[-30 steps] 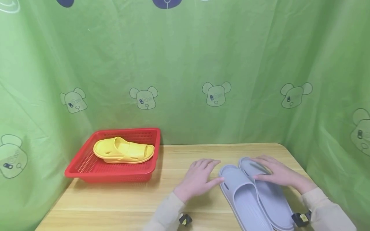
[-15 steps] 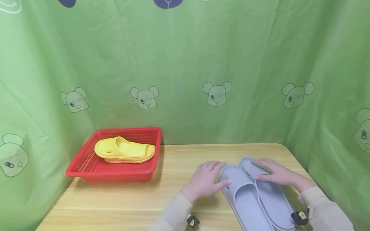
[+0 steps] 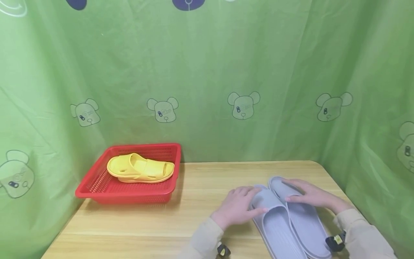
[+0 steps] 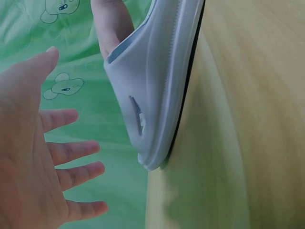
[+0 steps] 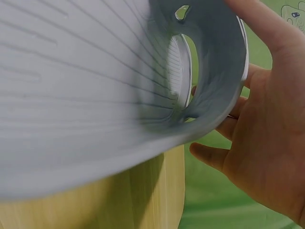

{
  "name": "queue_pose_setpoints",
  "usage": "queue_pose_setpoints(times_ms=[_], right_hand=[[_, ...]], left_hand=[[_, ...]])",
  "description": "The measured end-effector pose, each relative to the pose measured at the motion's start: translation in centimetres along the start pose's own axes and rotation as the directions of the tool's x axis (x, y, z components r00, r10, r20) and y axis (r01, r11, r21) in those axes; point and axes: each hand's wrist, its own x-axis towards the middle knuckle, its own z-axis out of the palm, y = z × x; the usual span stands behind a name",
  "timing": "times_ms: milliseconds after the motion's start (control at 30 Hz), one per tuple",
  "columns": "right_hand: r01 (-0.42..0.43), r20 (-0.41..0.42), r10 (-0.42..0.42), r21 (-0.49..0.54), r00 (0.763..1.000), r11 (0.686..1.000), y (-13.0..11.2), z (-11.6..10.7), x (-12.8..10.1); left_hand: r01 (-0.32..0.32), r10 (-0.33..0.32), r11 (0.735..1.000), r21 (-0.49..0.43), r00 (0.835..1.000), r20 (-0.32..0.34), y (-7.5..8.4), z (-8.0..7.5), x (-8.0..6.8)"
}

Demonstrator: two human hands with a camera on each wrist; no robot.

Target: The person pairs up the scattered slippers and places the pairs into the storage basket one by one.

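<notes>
Resting side by side at the near right of the wooden table [image 3: 200, 180], the two grey slippers [image 3: 291, 223] lie under our hands. Our left hand [image 3: 237, 210] lies on the toe strap of the left grey slipper [image 3: 275, 223], fingers nearly straight and spread, gripping nothing; the left wrist view shows the palm open just beside that slipper's [image 4: 157, 86] side. Our right hand [image 3: 310, 198] lies over the toe of the right grey slipper [image 3: 305, 226], and from the right wrist view its fingers [image 5: 209, 155] curl round the strap's edge, thumb on top. Well apart, at the table's far left, a yellow slipper [image 3: 140, 168] sits inside a red basket [image 3: 126, 192]
</notes>
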Motion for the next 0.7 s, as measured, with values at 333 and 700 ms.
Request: queue_pose_setpoints(times_ms=[333,700], right_hand=[[-0.011,0.025,0.010,0.023,1.000,1.000,0.6,-0.1,0.0],[-0.016,0.021,0.015,0.011,1.000,1.000,0.6,-0.4,0.1]], left_hand=[[0.006,-0.005,1.000,-0.013,0.999,0.043,0.7,1.2,0.6],[0.025,-0.023,0.999,-0.038,0.998,0.056,0.9,1.9,1.2]])
